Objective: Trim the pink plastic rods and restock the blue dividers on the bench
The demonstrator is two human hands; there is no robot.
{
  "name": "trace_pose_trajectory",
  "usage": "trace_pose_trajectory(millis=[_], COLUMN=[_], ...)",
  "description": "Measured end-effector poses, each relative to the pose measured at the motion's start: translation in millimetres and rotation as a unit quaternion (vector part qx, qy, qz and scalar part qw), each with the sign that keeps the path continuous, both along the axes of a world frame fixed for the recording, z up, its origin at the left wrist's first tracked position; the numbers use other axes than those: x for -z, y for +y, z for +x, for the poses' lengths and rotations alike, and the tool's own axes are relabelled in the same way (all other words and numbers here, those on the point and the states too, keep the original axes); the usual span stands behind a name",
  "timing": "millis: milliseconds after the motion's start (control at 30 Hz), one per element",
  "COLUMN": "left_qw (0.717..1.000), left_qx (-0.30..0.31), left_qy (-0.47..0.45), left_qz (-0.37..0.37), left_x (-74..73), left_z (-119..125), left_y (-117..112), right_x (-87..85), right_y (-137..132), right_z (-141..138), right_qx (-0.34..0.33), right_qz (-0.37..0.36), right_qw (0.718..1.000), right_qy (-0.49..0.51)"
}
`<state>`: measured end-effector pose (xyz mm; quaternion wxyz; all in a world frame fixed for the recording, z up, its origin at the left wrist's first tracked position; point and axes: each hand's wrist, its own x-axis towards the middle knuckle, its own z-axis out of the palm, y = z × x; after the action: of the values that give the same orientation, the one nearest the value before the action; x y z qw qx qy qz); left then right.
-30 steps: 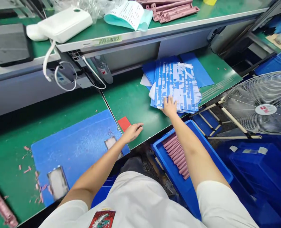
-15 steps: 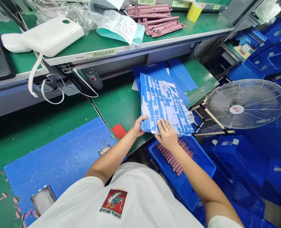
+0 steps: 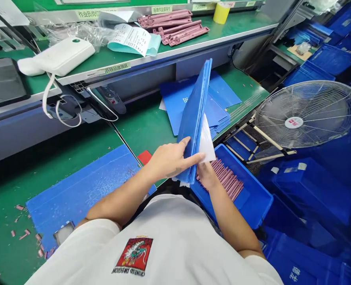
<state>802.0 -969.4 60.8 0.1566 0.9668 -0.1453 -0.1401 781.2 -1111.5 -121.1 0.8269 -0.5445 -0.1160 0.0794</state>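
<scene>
A thin stack of blue plastic sheets (image 3: 194,114) stands nearly upright between my hands, its edges facing me. My left hand (image 3: 175,158) grips the near end, with fingers on the left face and across the edges. Behind the stack on its right side is my right hand (image 3: 206,174), partly hidden, with its fingers out of sight against the sheets. A loose white paper flap (image 3: 206,142) sticks out on the right face. More blue sheets (image 3: 175,101) lie on the green bench beyond. Below my right hand, a blue bin (image 3: 266,206) holds rows of pink plastic parts (image 3: 227,180).
A large fan (image 3: 294,122) stands to the right, above stacked blue crates (image 3: 312,186). Along the shelf are pink parts (image 3: 175,27), papers (image 3: 130,39) and a white device (image 3: 64,55) with a cable. A blue mat (image 3: 83,194) and pink scraps lie at left.
The stack has turned from lying face up, showing torn white paper, to standing on edge. My left hand has moved across its near end; my right hand has gone behind it.
</scene>
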Motion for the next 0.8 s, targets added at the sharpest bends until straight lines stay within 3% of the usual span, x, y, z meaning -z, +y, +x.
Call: trace_pose_trajectory(millis=[133, 267, 433, 633, 733, 800], left_qw=[0.998, 0.998, 0.999, 0.998, 0.998, 0.999], left_qx=[0.007, 0.024, 0.04, 0.029, 0.036, 0.034], left_qy=[-0.032, -0.023, 0.007, 0.027, 0.026, 0.008], left_qz=[0.046, 0.044, -0.007, -0.055, -0.035, 0.021], left_x=[21.8, 31.5, 32.8, 32.6, 28.6, 24.4], left_z=[-5, -10, -12, -4, -4, -5], left_y=[-14, -17, -19, -5, -2, -5], right_x=[-4.6, -2.7, -9.5, -31.5, -39.3, -43.6], right_y=[-8, -21, -40, -47, -45, -43], right_z=[2, -2, -3, -1, -2, -2], right_qx=[-0.028, 0.019, 0.032, 0.062, 0.072, 0.074], right_qz=[0.076, 0.034, -0.022, -0.072, -0.099, -0.115], right_qw=[0.996, 0.999, 0.999, 0.995, 0.992, 0.99], right_qy=[0.023, 0.026, 0.017, 0.003, 0.015, 0.02])
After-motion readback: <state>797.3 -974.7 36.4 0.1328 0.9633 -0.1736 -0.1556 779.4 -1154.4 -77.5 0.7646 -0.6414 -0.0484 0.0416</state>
